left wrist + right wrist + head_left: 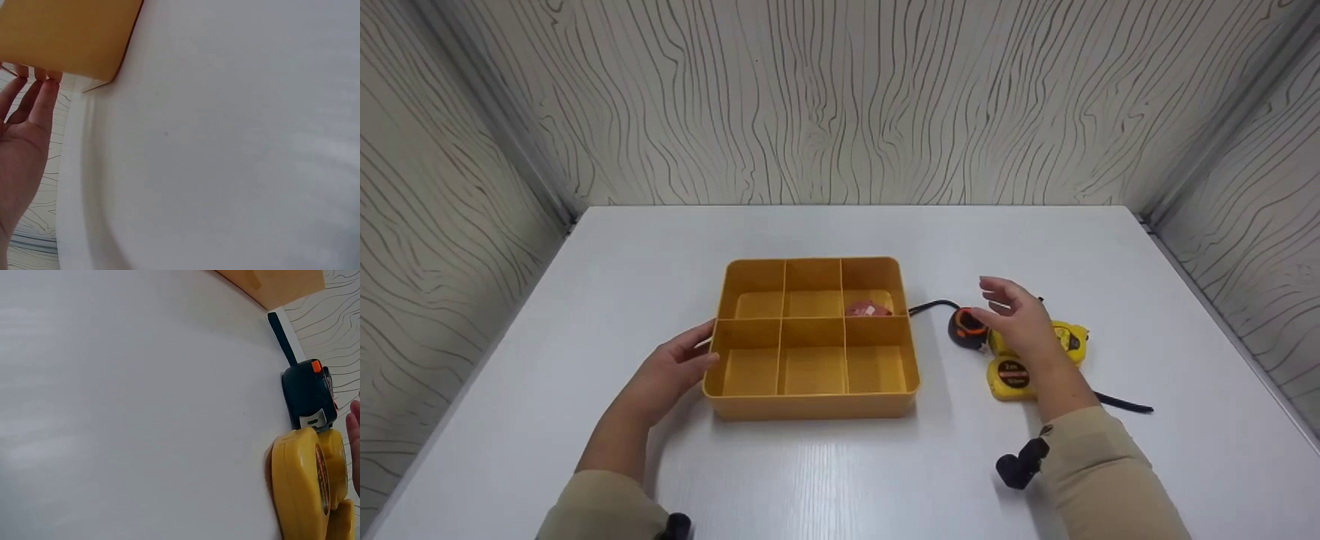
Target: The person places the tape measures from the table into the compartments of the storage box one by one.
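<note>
An amber plastic organizer box [810, 405], split into several compartments, sits mid-table. My left hand [664, 379] is at its left wall, fingers extended; in the left wrist view the fingertips touch the wall of the box [67, 39]. Above the tape measures hovers my right hand [1020, 319], fingers loosely bent and holding nothing. Nearest it are a black tape measure with orange trim [964, 330] and a strap, and yellow tape measures, one at the front [1011, 377] and one farther back [1071, 339], partly hidden by the hand and wrist.
A reddish, round item with a white mark [868, 309] lies in the box's back right compartment, its kind unclear. A black strap [1125, 403] extends right from the yellow tape measures. Wood-patterned panels [840, 105] enclose the white table [825, 480] at the back and sides.
</note>
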`<state>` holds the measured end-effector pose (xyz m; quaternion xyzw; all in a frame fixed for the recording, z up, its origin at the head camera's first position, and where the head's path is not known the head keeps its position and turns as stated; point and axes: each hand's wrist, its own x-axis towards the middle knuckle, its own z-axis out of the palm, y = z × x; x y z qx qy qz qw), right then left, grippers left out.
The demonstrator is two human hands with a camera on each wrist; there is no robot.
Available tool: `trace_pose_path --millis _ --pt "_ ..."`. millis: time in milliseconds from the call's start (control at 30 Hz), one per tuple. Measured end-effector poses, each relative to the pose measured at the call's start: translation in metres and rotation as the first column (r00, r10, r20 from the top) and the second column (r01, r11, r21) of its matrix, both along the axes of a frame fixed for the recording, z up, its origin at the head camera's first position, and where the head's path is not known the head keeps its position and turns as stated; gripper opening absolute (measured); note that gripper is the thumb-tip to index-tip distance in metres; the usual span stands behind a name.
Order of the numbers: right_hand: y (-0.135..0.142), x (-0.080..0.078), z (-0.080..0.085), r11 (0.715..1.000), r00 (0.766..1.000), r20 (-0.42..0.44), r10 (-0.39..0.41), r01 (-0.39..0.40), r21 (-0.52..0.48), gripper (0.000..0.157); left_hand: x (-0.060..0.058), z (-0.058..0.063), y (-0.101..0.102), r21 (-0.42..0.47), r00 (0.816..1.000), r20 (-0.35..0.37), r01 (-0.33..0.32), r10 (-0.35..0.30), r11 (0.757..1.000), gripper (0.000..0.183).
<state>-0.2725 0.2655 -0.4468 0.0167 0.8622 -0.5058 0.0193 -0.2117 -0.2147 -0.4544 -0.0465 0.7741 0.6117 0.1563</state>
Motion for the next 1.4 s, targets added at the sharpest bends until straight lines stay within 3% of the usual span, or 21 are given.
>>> trace_pose_path --millis 233,633,1200,1400 --pt "-0.002 0.005 -0.002 0.999 0.998 0.06 0.024 -0.022 -0.023 0.068 0.001 0.002 0.0 -0.007 1.0 -0.001 0.007 -0.007 1.0 0.07" --pt "-0.013 0.009 -0.002 0.998 0.99 0.13 0.048 -0.043 -0.034 0.069 0.002 0.001 -0.003 -0.004 1.0 -0.007 0.02 -0.02 1.0 0.056" --pt "-0.033 0.018 -0.005 0.997 0.989 0.13 0.069 -0.066 -0.032 0.063 0.001 0.003 -0.001 -0.011 1.0 -0.002 0.024 -0.024 1.0 0.057" --pt "-0.038 0.022 -0.007 0.992 0.989 0.129 0.071 -0.057 -0.11 0.059 0.002 0.004 -0.001 -0.019 1.0 -0.008 0.028 -0.029 0.999 0.057"
